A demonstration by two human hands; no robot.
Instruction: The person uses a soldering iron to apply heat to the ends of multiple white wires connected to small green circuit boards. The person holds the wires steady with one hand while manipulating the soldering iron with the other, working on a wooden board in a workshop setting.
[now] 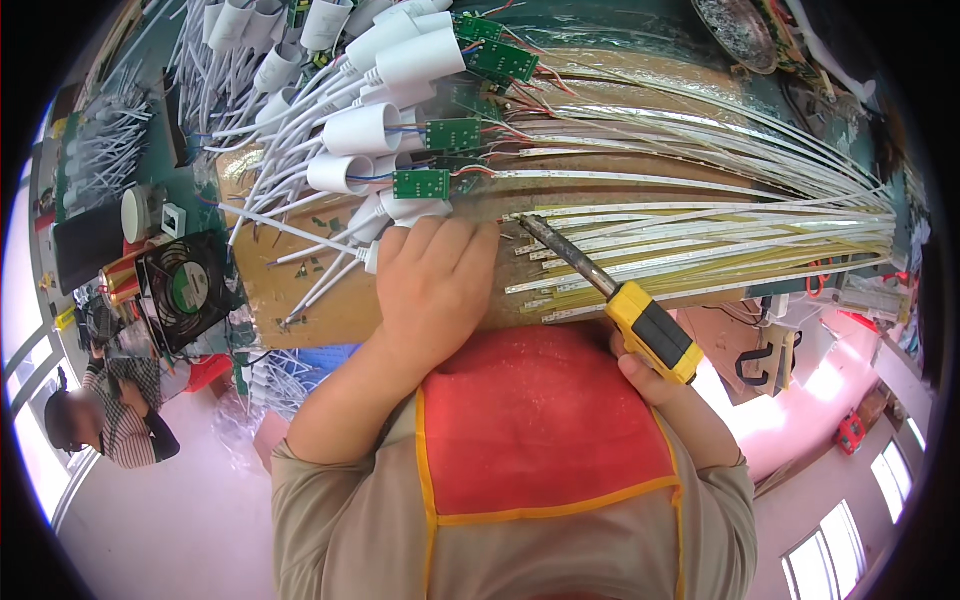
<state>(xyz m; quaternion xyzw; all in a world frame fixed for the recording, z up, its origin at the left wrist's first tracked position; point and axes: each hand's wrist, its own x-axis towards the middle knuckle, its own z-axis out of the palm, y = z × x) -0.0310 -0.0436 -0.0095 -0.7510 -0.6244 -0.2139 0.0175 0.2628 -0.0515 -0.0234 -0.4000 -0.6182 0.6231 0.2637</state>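
Observation:
My left hand (435,275) is closed at the front of the work board, its fingers bent downward. Whatever they grip is hidden beneath them, next to a white plastic lamp cap (413,207) and a white cable end (371,258). In my right hand (645,378) is a yellow and black soldering iron (655,332), partly hiding the fingers. The iron's dark tip reaches up and left to the end of a thin white LED strip (600,211), just right of my left hand. Above, a green circuit board (421,184) joins a cup-shaped white cap (341,174) to another strip by wires.
Many white caps with cables (283,70) crowd the upper left. Long LED strips fan rightward across the brown board (640,65). A black fan (186,290) stands at the left, and a metal dish (737,35) at the upper right. Another person (130,410) sits at far left.

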